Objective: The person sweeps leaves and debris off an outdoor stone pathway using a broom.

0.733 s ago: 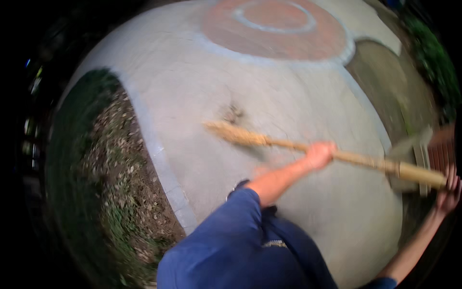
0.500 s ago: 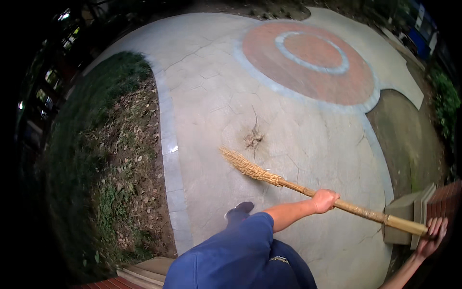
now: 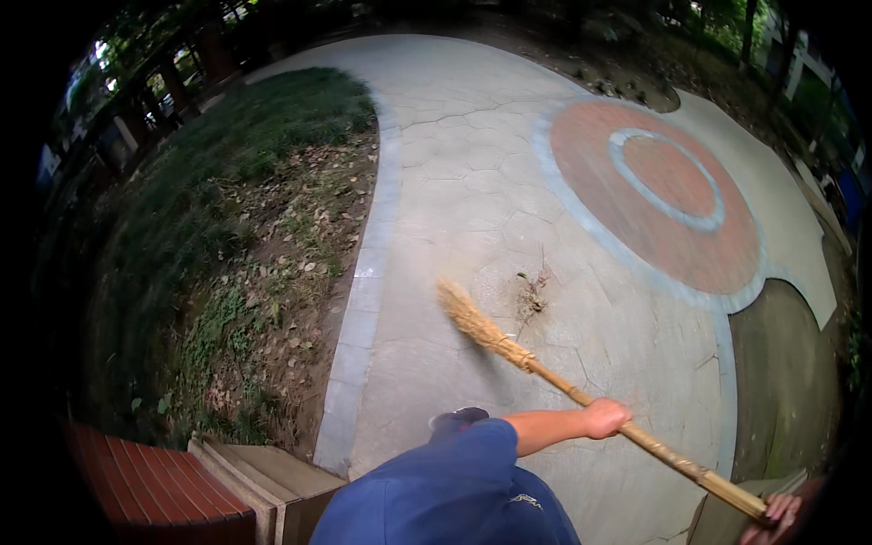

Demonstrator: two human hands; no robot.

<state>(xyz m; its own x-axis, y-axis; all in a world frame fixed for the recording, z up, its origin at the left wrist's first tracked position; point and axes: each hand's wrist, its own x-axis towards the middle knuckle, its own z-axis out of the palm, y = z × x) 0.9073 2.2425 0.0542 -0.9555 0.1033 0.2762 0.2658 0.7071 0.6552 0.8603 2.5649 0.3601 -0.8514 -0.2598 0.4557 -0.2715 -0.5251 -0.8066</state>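
A straw broom (image 3: 486, 334) with a bamboo handle slants across the paved path, its bristle head toward the left. My left hand (image 3: 607, 419) is closed around the middle of the handle. Lower right, my right hand (image 3: 783, 516) grips the handle's top end, partly cut off by the dark rim of the picture. A small heap of dry leaves and twigs (image 3: 532, 295) lies on the paving, just beyond the broom and to the right of its bristles. The bristles are slightly blurred; whether they touch the ground I cannot tell.
Grey edging stones (image 3: 365, 277) border a grass and soil bed (image 3: 291, 245) with fallen leaves on the left. A round red-brick pattern (image 3: 590, 182) is set in the paving at the far right. A red slatted bench (image 3: 154, 477) stands near left. Bare soil (image 3: 786, 381) lies at right.
The view has swung to the right-to-left side, so the bed, circle and leaf heap appear shifted right and lower. The heap looks more spread out. Both hands keep hold of the broom.
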